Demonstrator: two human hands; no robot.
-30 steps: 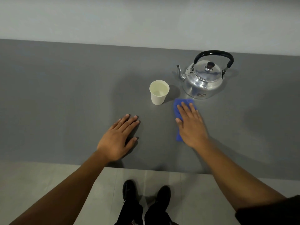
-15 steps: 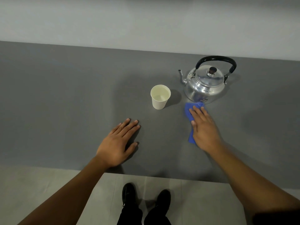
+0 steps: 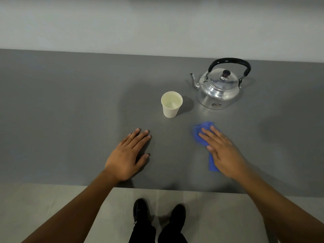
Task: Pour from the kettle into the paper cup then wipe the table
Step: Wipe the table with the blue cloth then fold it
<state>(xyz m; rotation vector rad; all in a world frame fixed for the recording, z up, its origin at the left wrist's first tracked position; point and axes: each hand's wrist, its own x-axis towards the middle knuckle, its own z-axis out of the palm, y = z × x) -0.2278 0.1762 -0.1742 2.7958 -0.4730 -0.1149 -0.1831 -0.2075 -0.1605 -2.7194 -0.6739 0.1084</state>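
My right hand (image 3: 221,151) lay flat on the blue cloth (image 3: 205,135), fingers stretched out and close together, palm pressing the cloth onto the grey table (image 3: 70,102); nothing was gripped, the hand simply rested on top. The cloth was crumpled, and it showed past my fingertips and again under the thumb side of my palm, the rest hidden beneath the hand. My left hand (image 3: 127,155) was spread palm down on the bare table, fingers a little apart, thumb out to the side, holding nothing. The two hands were well apart, with plain grey surface between them. Beyond my left fingertips and off toward my right hand stood the paper cup (image 3: 171,104), upright, with some clear liquid visible at its bottom, touching neither hand. Farther out, ahead of my right fingertips, sat the metal kettle (image 3: 218,90), upright with its lid on, its black handle raised and its spout pointing toward the cup; it was clear of the cloth and near the cup without touching it. Below the near edge of the table, between my forearms, were my black shoes (image 3: 158,213) on the pale floor
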